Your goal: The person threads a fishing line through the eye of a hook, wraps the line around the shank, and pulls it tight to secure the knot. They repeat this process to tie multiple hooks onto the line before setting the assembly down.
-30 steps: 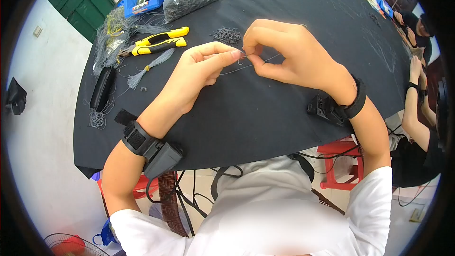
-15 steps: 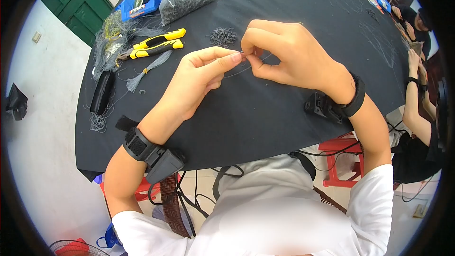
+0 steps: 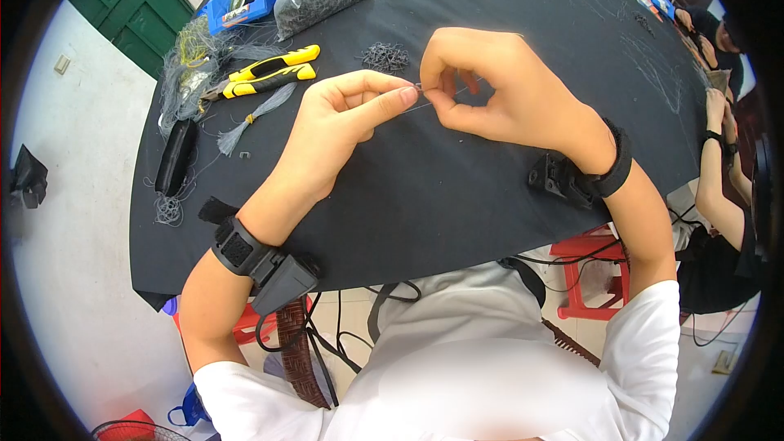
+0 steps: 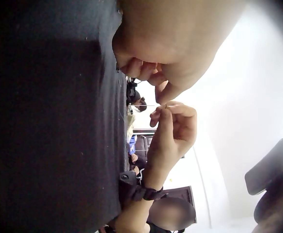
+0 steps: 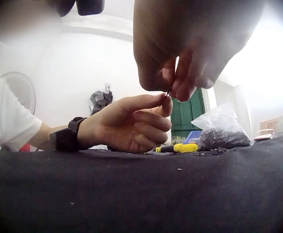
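Over the table my two hands meet at the fingertips. My left hand (image 3: 343,118) pinches a small dark fishhook (image 5: 168,92) between thumb and forefinger; most of it is hidden by the fingers. Right beside it, the thumb and forefinger of my right hand (image 3: 502,90) pinch thin fishing line at the hook's end. A pale strand of the line (image 3: 441,100) runs slantwise between the hands. Just beyond the fingertips lies a loose pile of dark hooks (image 3: 384,57) on the black cloth (image 3: 425,196).
Yellow-and-black pliers (image 3: 265,73) lie left of the hands, near a tied bundle of line (image 3: 255,118) and a black case (image 3: 176,157). Farther back are a clear bag of dark pieces (image 3: 318,4) and a blue box (image 3: 238,12). Another person's arms (image 3: 719,155) are at right.
My right hand's fingers have spread from a tighter curl, opening a gap behind the pinch. Both hands stay together at nearly the same place, and the hook's bend no longer shows.
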### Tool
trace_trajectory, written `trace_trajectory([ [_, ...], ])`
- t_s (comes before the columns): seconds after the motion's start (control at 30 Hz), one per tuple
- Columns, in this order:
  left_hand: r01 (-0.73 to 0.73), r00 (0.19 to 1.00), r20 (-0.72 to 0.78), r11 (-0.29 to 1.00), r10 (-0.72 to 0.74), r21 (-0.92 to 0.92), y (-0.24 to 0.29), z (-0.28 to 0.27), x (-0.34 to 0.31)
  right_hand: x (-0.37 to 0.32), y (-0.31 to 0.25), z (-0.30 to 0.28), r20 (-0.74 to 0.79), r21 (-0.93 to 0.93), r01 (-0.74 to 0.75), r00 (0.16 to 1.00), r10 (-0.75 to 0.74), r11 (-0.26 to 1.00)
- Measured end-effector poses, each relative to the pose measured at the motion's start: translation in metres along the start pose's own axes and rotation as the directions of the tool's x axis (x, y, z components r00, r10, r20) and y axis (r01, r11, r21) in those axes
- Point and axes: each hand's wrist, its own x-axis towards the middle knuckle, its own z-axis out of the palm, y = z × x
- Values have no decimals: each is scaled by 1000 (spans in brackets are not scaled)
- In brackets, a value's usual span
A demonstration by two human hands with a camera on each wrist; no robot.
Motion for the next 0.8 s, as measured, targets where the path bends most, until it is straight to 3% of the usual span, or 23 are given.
trace_trajectory([
  [0.23, -48, 999, -11, 999, 48, 6, 1, 0, 0, 0, 2, 1, -52, 115, -127, 990, 134, 985],
  [0.8, -125, 992, -12, 992, 125, -34, 0, 2, 0, -1, 5, 2, -43, 152, -170, 983, 179, 974],
])
